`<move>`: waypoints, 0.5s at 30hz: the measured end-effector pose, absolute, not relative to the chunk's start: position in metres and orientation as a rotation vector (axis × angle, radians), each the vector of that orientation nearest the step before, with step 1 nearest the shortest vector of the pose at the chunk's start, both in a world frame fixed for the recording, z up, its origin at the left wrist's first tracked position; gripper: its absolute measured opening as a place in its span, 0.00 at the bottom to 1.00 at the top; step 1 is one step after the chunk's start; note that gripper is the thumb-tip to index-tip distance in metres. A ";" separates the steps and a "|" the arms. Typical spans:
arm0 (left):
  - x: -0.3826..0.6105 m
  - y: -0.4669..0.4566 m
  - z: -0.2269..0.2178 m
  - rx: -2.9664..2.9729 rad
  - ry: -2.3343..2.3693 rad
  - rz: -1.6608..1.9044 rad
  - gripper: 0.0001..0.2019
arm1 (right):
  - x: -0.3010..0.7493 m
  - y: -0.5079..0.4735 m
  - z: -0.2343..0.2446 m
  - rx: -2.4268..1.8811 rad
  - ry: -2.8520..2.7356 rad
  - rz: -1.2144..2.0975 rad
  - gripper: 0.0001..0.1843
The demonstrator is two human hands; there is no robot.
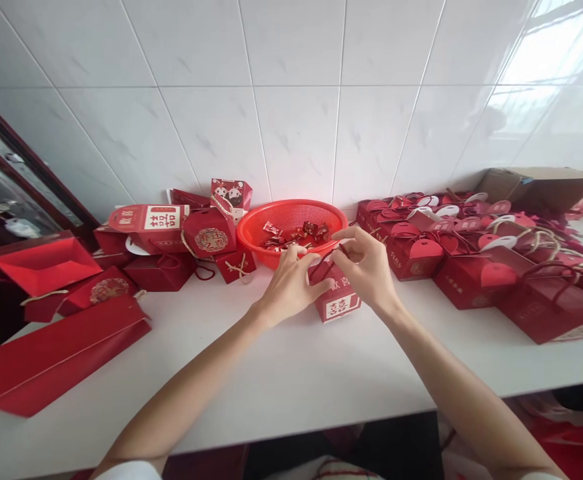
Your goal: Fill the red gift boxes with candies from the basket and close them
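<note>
A small red gift box (338, 293) with white Chinese characters and a pale printed panel stands on the white table, between my hands. My left hand (291, 283) grips its upper left side, the thumb lying across the front. Pinched in my right hand (366, 267) is the box's dark red cord handle (327, 261), which loops up over the top. The fingertips partly hide the cord and the lid. Just behind the box sits a red plastic colander (251, 223) with several wrapped candies (301, 233) inside.
Several red gift boxes (211, 233) stand and lie on the left, with a long red box (66, 353) near the front. Many red boxes with cord handles (476, 277) crowd the right. A cardboard box (536, 190) is behind them, against the tiled wall (296, 127).
</note>
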State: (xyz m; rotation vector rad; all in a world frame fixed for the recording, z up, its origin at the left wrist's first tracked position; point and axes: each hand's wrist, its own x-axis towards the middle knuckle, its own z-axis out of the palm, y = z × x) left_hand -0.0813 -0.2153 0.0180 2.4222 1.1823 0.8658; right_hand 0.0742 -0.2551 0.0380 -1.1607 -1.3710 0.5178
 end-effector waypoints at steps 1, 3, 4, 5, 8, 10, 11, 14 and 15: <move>-0.081 -0.214 0.016 2.440 1.193 0.817 0.16 | 0.075 -0.256 0.038 -1.132 -1.345 0.571 0.10; -0.080 -0.212 0.013 2.454 1.165 0.731 0.14 | 0.075 -0.259 0.037 -1.093 -1.295 0.680 0.08; -0.079 -0.211 0.012 2.447 1.133 0.691 0.16 | 0.075 -0.260 0.036 -1.077 -1.267 0.728 0.07; -0.077 -0.212 0.010 2.437 1.099 0.663 0.18 | 0.076 -0.260 0.035 -1.061 -1.236 0.773 0.06; -0.070 -0.215 0.000 2.374 1.002 0.692 0.20 | 0.081 -0.262 0.032 -1.000 -1.136 0.877 0.05; -0.066 -0.218 -0.012 2.247 0.912 0.846 0.24 | 0.091 -0.264 0.034 -0.969 -1.080 0.875 0.06; -0.063 -0.221 -0.019 2.159 0.847 0.932 0.29 | 0.097 -0.266 0.036 -0.966 -1.052 0.844 0.06; -0.056 -0.230 -0.041 1.968 0.641 1.069 0.35 | 0.121 -0.277 0.048 -0.988 -0.965 0.710 0.08; -0.053 -0.233 -0.048 1.959 0.604 1.067 0.33 | 0.130 -0.281 0.052 -0.998 -0.937 0.671 0.08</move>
